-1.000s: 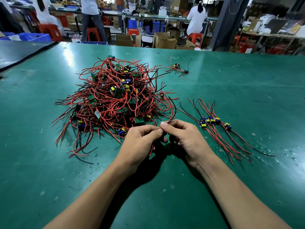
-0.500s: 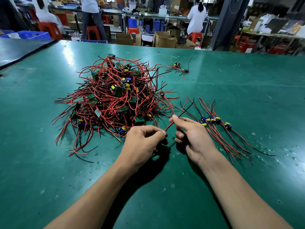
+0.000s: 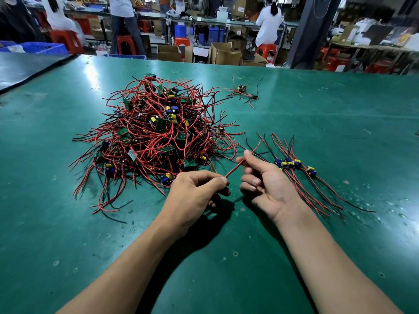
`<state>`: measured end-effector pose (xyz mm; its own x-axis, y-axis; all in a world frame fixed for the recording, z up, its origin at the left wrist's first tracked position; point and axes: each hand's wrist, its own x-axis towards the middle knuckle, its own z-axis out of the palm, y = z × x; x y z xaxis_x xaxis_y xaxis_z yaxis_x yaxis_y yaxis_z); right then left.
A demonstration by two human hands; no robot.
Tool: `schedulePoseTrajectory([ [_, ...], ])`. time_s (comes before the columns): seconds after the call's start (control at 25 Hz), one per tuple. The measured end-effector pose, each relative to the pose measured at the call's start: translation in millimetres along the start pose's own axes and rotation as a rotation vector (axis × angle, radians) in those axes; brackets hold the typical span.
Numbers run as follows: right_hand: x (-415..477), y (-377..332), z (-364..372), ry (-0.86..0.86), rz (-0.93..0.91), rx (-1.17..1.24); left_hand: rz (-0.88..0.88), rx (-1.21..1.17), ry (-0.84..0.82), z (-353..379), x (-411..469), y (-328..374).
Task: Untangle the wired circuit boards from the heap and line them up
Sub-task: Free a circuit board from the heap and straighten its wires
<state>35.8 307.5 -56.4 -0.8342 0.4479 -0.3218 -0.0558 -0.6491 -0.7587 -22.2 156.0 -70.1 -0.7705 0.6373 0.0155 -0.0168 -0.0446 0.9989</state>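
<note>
A big heap (image 3: 156, 137) of small green circuit boards with red and black wires lies on the green table (image 3: 340, 114). To its right, several boards (image 3: 292, 164) lie side by side with their wires trailing toward me. A red wire (image 3: 235, 168) runs taut between my hands. My left hand (image 3: 195, 193) grips its near end in a curled fist, just in front of the heap. My right hand (image 3: 265, 182) pinches the wire farther along between thumb and forefinger, palm turned up, beside the lined-up boards. The board on this wire is hidden in my left fist.
A small separate tangle of boards and wires (image 3: 244, 92) lies at the back of the table. A dark mat (image 3: 25, 69) covers the far left corner. Beyond the table are cardboard boxes (image 3: 224, 53), red stools and people at other benches.
My hands, first touching, have drawn apart. My right hand slid right along the red wire and turned palm up, stretching the wire straight between the hands.
</note>
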Motion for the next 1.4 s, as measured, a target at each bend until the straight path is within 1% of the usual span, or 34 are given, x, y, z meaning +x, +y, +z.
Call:
schedulePoseTrajectory([
  [0.16,-1,-3,-3,-0.045,0.021,0.023,-0.036,-0.028,-0.051,-1,0,2],
  [0.28,1,-8,-5,-0.039,0.046,0.096,-0.051,-0.064,-0.053,-2,1,3],
  [0.44,0,-13,-9,-0.138,0.174,0.252,-0.044,-0.051,-0.084,-1,0,3],
  [0.52,0,-14,-10,-0.158,0.196,0.287,-0.047,-0.058,-0.086,-3,0,2],
  [0.72,4,-16,-14,-0.023,0.074,0.26,-0.047,-0.066,-0.086,-4,1,1],
  [0.8,3,-17,-15,-0.038,0.09,0.281,-0.045,-0.058,-0.096,-4,0,1],
  [0.92,0,-20,-15,-0.113,0.164,0.335,-0.047,-0.051,-0.11,-4,0,1],
  [1.12,1,-21,-16,-0.088,0.09,0.363,-0.052,-0.057,-0.103,-5,0,1],
  [1.2,3,-19,-16,-0.08,0.092,0.382,-0.052,-0.05,-0.106,-6,-1,1],
  [1.28,4,-15,-15,-0.067,0.05,0.32,-0.055,-0.052,-0.095,-6,0,1],
  [1.32,5,-12,-14,-0.052,-0.015,0.218,-0.062,-0.061,-0.079,-6,0,1],
  [1.4,3,-1,-11,-0.06,-0.155,-0.086,-0.079,-0.08,-0.038,-6,1,0],
])
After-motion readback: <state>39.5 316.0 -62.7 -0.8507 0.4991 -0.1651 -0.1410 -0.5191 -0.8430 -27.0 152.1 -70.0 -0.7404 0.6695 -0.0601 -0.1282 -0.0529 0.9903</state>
